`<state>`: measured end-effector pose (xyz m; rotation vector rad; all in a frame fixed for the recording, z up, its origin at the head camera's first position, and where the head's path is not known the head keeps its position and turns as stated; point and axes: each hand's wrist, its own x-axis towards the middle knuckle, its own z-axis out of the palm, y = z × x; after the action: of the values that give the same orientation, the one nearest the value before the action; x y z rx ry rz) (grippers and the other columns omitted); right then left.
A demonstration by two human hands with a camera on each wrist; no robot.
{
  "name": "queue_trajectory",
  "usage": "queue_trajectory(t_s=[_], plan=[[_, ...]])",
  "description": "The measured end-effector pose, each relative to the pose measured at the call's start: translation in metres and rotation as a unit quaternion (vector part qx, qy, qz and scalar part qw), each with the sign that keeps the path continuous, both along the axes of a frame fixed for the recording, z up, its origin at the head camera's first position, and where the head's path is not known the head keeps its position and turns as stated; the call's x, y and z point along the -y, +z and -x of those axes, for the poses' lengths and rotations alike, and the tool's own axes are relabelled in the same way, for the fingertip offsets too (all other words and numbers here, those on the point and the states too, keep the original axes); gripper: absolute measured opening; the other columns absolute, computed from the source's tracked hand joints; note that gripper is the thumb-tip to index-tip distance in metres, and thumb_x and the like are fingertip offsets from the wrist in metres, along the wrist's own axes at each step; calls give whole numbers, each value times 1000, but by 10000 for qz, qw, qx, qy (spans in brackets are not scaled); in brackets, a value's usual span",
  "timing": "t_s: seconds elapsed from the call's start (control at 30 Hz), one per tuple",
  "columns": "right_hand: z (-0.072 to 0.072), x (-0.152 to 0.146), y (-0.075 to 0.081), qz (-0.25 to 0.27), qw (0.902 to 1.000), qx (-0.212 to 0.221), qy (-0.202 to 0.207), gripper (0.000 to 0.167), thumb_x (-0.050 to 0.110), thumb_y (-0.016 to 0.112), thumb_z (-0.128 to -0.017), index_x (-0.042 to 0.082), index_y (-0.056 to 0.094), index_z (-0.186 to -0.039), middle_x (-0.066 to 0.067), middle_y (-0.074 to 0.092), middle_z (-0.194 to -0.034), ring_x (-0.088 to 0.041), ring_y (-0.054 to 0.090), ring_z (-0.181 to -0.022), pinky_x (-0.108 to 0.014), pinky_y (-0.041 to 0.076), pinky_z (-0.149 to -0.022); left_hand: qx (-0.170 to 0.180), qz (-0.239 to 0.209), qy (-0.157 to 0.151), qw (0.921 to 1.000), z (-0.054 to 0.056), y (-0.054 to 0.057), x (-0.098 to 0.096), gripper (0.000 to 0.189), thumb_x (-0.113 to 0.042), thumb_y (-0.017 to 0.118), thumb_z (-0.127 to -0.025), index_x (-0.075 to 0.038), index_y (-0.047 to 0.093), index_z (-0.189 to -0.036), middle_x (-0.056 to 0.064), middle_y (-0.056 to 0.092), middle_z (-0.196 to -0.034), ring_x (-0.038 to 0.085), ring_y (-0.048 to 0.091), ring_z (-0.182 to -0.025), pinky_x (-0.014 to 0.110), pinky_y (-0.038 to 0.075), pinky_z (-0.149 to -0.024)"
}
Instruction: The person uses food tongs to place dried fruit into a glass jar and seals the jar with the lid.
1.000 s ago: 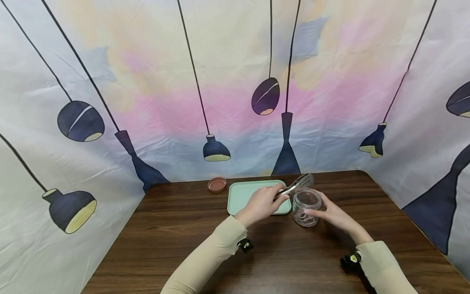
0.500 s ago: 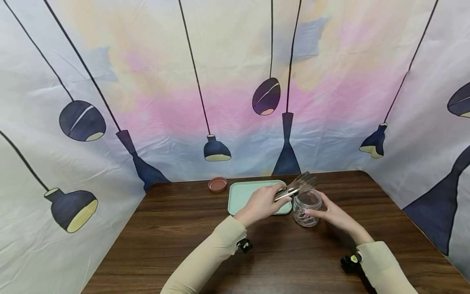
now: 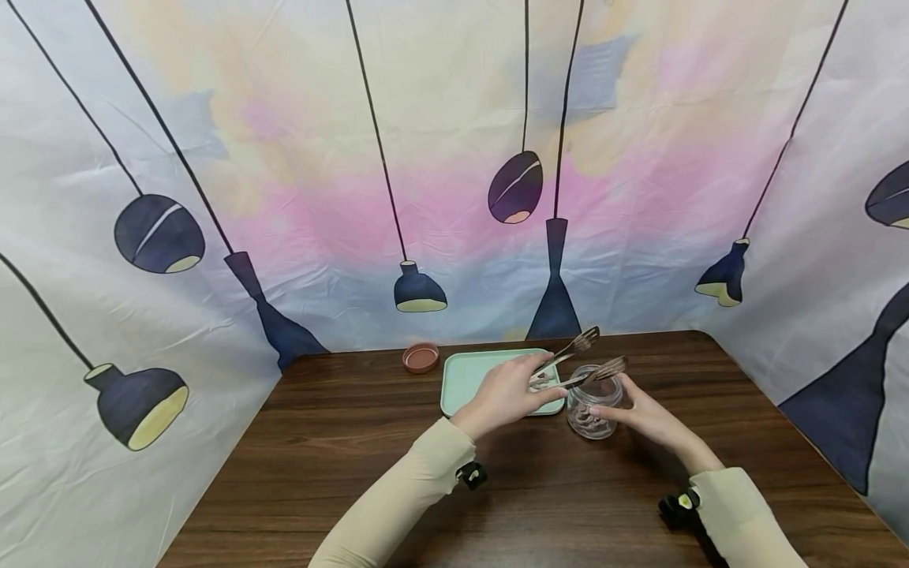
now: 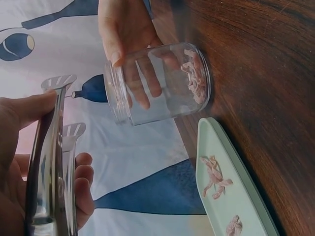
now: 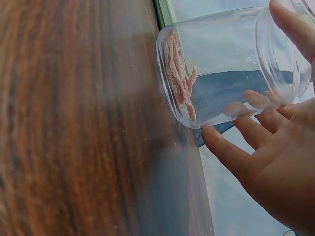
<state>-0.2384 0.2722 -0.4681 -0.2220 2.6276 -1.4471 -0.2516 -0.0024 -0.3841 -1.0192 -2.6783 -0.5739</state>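
My left hand holds metal tongs between thumb and fingers, over the tray's right side. The tongs' two slotted ends stand wide apart with nothing between them; the nearer one overlaps the mouth of a clear jar in the head view. That jar stands upright on the table, with pinkish dried strips heaped on its bottom. Thumb and fingers of my right hand grip it near the rim from the right. More pinkish strips lie in small clumps on the pale green tray, left of the jar.
A round reddish-brown lid lies left of the tray near the back edge of the dark wooden table. Behind the table hangs a cloth backdrop printed with lamps.
The tongs' ends have spread from close together to wide apart. More strips show inside the jar than a second ago. My right hand and the jar have stayed put.
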Motion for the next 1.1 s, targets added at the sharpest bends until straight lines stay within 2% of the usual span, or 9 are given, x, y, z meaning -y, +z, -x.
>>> queue_trajectory(t_s=[0.1,0.2,0.33,0.43,0.6,0.83,1.1], plan=[[0,-1,0,11,10000,-9,1,112,48,69,-93,-5,-6,-158,-34,-5,-162,-55,3,-147,-71,18,-110,-64,42,24,10000,1,-1,1,68,-60,64,-92,-19,55,-146,1,62,-138,19,68,-107,37,54,-86],[0,0,0,37,10000,-59,-11,110,47,69,-93,-3,-3,-159,-33,-1,-162,-54,6,-147,-71,21,-109,-96,51,74,9999,3,-1,4,69,-61,65,-92,-20,54,-146,0,63,-137,16,69,-100,36,55,-82],[0,1,-1,116,9996,-242,41,101,44,71,-93,2,9,-161,-31,8,-163,-53,15,-146,-70,27,-107,-80,31,139,9999,6,1,10,70,-61,64,-92,-20,53,-147,2,65,-133,13,69,-88,33,54,-74],[-1,1,-1,219,9990,-382,109,94,40,72,-93,7,15,-161,-29,13,-162,-52,19,-145,-70,28,-105,-46,17,201,9998,8,3,16,71,-61,64,-93,-19,52,-148,4,64,-134,15,69,-93,34,55,-75],[-3,2,-1,377,9976,-556,150,93,35,74,-93,8,16,-161,-28,19,-160,-51,21,-145,-71,28,-105,33,-12,318,9995,12,8,28,72,-60,64,-93,-17,51,-149,7,62,-136,21,68,-105,40,55,-80],[-3,2,-3,504,9960,-687,250,91,32,73,-94,7,17,-160,-23,29,-159,-48,21,-146,-70,27,-105,6,-47,428,9991,20,8,48,70,-57,65,-94,-22,48,-152,8,62,-137,24,68,-103,44,56,-78],[-2,0,-5,563,9948,-788,306,89,30,74,-94,6,19,-159,-22,32,-158,-47,23,-145,-69,26,-106,133,-131,708,9973,24,9,72,71,-56,67,-93,-17,51,-149,9,59,-141,29,66,-112,49,54,-85]])
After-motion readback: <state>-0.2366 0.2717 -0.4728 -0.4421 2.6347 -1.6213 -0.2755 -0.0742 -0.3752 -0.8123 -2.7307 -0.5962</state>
